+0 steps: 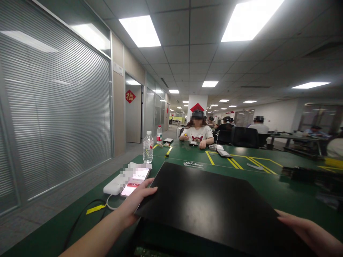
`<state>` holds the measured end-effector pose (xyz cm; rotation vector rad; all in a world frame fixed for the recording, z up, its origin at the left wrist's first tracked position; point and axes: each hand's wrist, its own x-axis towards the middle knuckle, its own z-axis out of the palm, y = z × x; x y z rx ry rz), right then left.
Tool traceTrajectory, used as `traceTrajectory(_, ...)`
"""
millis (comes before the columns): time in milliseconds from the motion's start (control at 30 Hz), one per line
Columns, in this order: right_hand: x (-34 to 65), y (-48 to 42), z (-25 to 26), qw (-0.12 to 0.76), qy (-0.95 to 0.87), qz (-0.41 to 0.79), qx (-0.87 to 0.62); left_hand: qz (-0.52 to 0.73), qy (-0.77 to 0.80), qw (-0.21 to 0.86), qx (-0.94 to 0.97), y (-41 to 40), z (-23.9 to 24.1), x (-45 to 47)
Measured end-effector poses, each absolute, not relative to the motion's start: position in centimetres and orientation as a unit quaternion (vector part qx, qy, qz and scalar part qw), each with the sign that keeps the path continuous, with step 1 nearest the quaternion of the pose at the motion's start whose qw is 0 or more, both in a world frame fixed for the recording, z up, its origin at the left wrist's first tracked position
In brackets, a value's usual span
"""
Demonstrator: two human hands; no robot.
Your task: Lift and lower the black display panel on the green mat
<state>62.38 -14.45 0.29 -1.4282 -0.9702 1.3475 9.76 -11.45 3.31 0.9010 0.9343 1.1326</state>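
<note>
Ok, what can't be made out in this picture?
All in the head view:
Flat black rectangular panel: underside hidden, facing away.
Bare right hand: exact hold unclear, panel edge in the way.
Green speckled piece: mostly cut off by the bottom edge.
Dark piled objects, far right: too blurred to identify.

Overexposed ceiling panels (140, 31) light the room from above, leaving hazy glare on the black sheet (227, 192) toward the table (268, 185)'s near edge, while dark items (300, 177) toward its right edge blur and wide-angle distortion stretches the sides.
</note>
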Motion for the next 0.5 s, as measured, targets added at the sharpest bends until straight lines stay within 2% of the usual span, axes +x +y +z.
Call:
traceTrajectory(100, 62.2, -14.9, 0.5, 0.46, -0.335, 0.611, -0.551, 0.51, 0.416, 0.641, 0.395, -11.8, 3.8, 9.7)
traceTrajectory(233, 62.8, -14.2, 0.4, 0.486, -0.315, 0.536, -0.614, 0.518, 0.416, 0.64, 0.385, -11.8, 3.7, 9.7)
traceTrajectory(500, 65.6, -11.8, -0.5, 0.458, -0.341, 0.446, -0.689, 0.505, 0.431, 0.645, 0.379, -11.2, 3.9, 9.0)
